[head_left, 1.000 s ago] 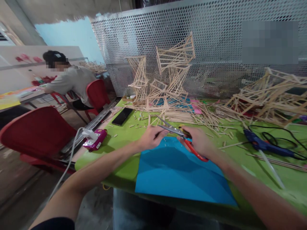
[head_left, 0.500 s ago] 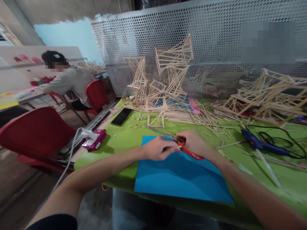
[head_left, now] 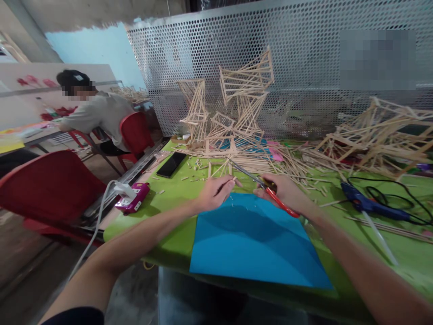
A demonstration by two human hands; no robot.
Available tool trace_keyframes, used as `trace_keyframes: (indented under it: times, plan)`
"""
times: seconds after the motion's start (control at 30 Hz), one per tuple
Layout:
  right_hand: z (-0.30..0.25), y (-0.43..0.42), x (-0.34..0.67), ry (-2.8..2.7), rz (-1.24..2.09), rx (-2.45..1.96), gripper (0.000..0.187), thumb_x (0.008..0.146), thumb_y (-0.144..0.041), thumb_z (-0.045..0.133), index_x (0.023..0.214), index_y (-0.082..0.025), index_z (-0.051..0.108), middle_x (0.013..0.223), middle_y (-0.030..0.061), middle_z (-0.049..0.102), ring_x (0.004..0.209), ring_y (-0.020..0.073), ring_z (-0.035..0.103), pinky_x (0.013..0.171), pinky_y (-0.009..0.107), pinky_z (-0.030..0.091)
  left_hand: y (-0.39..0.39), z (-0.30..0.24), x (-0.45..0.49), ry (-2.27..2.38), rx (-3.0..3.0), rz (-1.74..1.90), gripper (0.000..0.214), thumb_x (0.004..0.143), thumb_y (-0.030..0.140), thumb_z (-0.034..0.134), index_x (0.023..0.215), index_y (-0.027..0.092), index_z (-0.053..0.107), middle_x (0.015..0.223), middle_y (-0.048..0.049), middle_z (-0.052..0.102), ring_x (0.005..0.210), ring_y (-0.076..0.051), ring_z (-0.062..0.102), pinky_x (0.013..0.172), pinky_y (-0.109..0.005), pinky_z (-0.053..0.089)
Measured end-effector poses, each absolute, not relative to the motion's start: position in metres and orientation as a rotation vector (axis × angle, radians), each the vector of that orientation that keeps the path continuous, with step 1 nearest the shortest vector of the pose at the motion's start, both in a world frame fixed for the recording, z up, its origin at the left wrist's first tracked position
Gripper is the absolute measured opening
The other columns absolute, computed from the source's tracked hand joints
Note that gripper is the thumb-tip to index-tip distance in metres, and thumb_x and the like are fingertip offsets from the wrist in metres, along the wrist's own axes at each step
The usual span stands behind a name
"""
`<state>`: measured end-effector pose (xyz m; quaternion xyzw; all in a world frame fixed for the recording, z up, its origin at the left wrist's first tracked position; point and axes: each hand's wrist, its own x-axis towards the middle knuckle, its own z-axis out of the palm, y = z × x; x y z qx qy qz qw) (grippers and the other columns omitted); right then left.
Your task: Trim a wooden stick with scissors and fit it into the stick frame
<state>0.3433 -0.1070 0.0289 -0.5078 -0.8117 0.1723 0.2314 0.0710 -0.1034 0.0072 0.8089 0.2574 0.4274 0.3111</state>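
Note:
My right hand (head_left: 284, 192) is closed round the red handles of a pair of scissors (head_left: 282, 204), whose blades point up and left over the green tabletop. My left hand (head_left: 216, 194) is pinched on a short piece of wooden stick (head_left: 234, 179); most of the piece is hidden by the fingers. Below both hands lies a blue sheet (head_left: 253, 248) with small pale crumbs near its top edge. Just past my left hand stands a small wooden stick frame (head_left: 219, 169), partly covered by the hand.
Loose wooden sticks (head_left: 291, 167) pile up behind the hands, with stick towers (head_left: 246, 85) by a perforated metal panel (head_left: 304, 54). A blue glue gun (head_left: 372, 207) and its cable lie right. Left are a phone (head_left: 171, 164), a purple power socket (head_left: 133, 198) and a seated person (head_left: 101, 108).
My hands have moved apart: the left went left and slightly up, the right moved right with the scissors. Pale crumbs now show on the blue sheet.

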Motion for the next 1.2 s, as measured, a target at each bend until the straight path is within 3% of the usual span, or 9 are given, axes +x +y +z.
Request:
trace_keyframes:
  times: [0.37, 0.93, 1.2]
  plan:
    - [0.032, -0.117, 0.332, -2.346, 0.346, -1.273, 0.025, 0.082, -0.040, 0.072, 0.092, -0.021, 0.057, 0.089, 0.0050, 0.066, 0.075, 0.0193, 0.053, 0.066, 0.030, 0.035, -0.105, 0.006, 0.071, 0.530, 2.314, 1.281, 0.039, 0.108, 0.038, 0.043, 0.079, 0.017, 0.057, 0.056, 0.0027, 0.056, 0.048, -0.008, 0.050, 0.051, -0.020, 0.040]
    - [0.023, -0.115, 0.333, -2.379, 0.467, -1.192, 0.030, 0.084, -0.044, 0.074, 0.085, -0.022, 0.053, 0.076, -0.0013, 0.059, 0.066, 0.0155, 0.049, 0.061, 0.028, 0.031, -0.101, 0.006, 0.067, 0.504, 2.497, 1.321, 0.031, 0.107, 0.034, 0.046, 0.099, 0.014, 0.067, 0.067, -0.0004, 0.061, 0.055, -0.009, 0.053, 0.055, -0.022, 0.041]
    - [0.028, -0.118, 0.331, -2.359, 0.398, -1.238, 0.035, 0.082, -0.050, 0.075, 0.091, -0.023, 0.053, 0.085, 0.0024, 0.064, 0.073, 0.0182, 0.053, 0.065, 0.029, 0.036, -0.101, 0.006, 0.066, 0.519, 2.477, 1.300, 0.033, 0.107, 0.037, 0.043, 0.098, 0.014, 0.066, 0.067, -0.0002, 0.061, 0.052, -0.009, 0.050, 0.054, -0.022, 0.040]
